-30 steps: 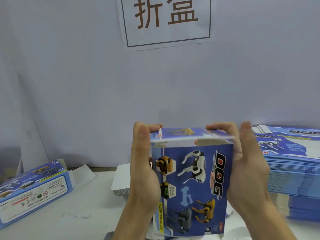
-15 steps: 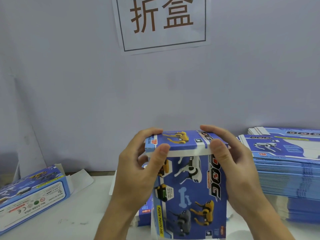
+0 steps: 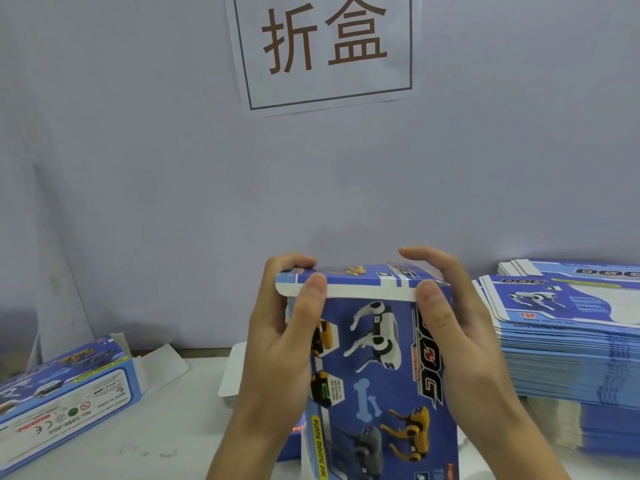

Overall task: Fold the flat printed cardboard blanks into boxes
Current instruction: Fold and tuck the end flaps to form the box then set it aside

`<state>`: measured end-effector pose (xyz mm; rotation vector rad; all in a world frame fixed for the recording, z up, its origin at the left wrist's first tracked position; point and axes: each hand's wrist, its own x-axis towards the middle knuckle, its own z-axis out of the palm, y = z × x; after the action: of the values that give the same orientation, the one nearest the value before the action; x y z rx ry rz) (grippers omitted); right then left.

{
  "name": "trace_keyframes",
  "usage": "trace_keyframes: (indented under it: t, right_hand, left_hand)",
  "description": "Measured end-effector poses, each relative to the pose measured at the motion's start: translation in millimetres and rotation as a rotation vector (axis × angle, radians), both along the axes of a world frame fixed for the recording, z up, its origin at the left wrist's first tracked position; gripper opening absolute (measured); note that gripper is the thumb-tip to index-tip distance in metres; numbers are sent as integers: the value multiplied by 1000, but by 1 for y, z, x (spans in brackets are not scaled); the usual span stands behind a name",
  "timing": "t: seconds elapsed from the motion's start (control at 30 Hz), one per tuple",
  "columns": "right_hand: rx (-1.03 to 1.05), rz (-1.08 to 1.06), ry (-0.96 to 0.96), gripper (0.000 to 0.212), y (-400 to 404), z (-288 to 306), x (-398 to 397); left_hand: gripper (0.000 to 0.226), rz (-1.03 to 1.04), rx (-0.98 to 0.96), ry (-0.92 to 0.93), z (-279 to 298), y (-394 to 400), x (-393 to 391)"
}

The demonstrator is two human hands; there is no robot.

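A blue printed box (image 3: 377, 375) with robot dogs and the word DOG stands upright in front of me. Its top flap lies folded down, with a white tuck edge showing along the front. My left hand (image 3: 284, 337) grips the box's upper left corner, thumb on the white edge and fingers curled over the top. My right hand (image 3: 460, 334) grips the upper right corner, thumb on the front face and fingers arched over the flap. At the right lies a tall stack of flat printed blanks (image 3: 568, 344).
A folded blue box (image 3: 65, 393) lies on its side at the left, one end flap open. A small pile of white cards (image 3: 233, 375) sits behind my left hand. A paper sign (image 3: 325, 50) hangs on the pale wall. The table top (image 3: 156, 441) is white.
The top flap, raised a second ago, has been folded down over the box. Both thumbs moved from the sides onto the front top edge and the box rose slightly.
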<state>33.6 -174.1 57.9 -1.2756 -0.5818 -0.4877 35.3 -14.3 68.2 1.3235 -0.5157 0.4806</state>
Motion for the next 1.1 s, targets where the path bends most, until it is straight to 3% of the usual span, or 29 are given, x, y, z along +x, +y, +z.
trace_keyframes:
  t: [0.17,0.37,0.67,0.93,1.1]
  right_hand:
    - [-11,-58,-20,31,3,5,-1]
    - [-38,36,24,26,-5,8,-4]
    - [-10,-102,-43,28,-1,12,-3]
    - [43,-62,-15,21,-3,7,0]
    - [61,-33,-16,22,-1,6,0]
  left_hand:
    - [33,3,-48,-22,2,2,3]
    - [31,89,-102,-49,0,-3,3]
    - [38,161,36,-133,10,-9,-8]
    - [24,88,42,-74,10,-1,-8]
    - [22,-77,8,14,10,12,-4]
